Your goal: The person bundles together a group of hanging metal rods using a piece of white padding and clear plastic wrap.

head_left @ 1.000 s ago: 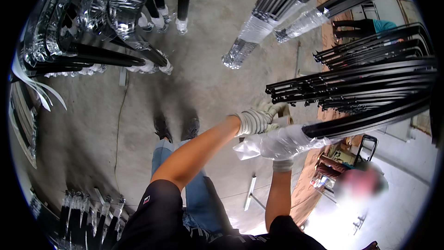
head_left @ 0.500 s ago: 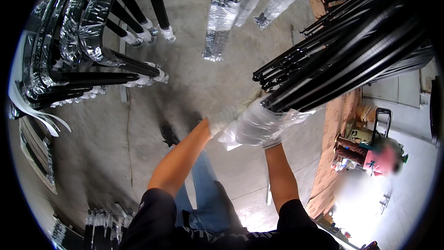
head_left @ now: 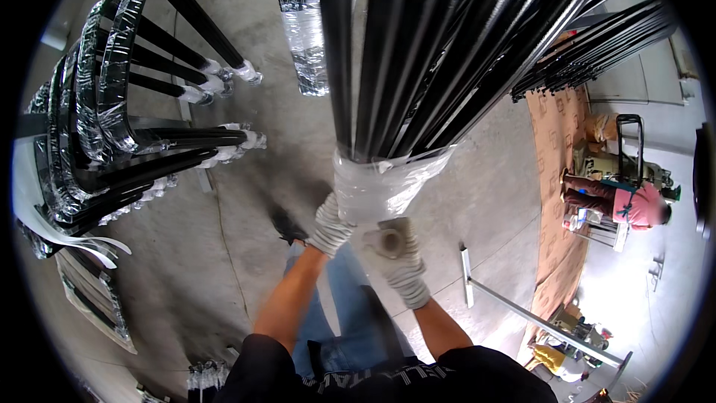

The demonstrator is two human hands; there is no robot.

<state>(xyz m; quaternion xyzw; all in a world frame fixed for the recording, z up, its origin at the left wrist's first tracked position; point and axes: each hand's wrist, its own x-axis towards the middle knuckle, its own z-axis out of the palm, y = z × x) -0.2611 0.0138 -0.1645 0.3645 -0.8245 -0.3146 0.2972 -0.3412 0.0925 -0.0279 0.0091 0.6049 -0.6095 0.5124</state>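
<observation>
A bundle of long black tubes (head_left: 395,67) rises in front of me, its near end wrapped in clear plastic film (head_left: 377,190). My left hand (head_left: 333,225), in a whitish knitted glove, grips the lower left side of that wrapped end; some of its fingers are hidden behind the film. Just below the wrap, my gloved right hand (head_left: 403,265) is closed round a small roll (head_left: 391,242) whose round brownish core faces up. Motion blurs the right hand a little. Whether film runs from the roll to the bundle I cannot tell.
Film-wrapped black bent frames (head_left: 127,67) stand at the left. Another wrapped tube bundle (head_left: 306,48) is ahead. A metal bar frame (head_left: 537,317) lies at the right, near brown cardboard sheeting (head_left: 559,201). A person in pink (head_left: 634,205) and another in yellow (head_left: 553,360) are farther right.
The black bundle now stands more upright and nearer the middle of the view. My right hand has come from behind the wrap to below it, showing the roll. My left hand has shifted lower.
</observation>
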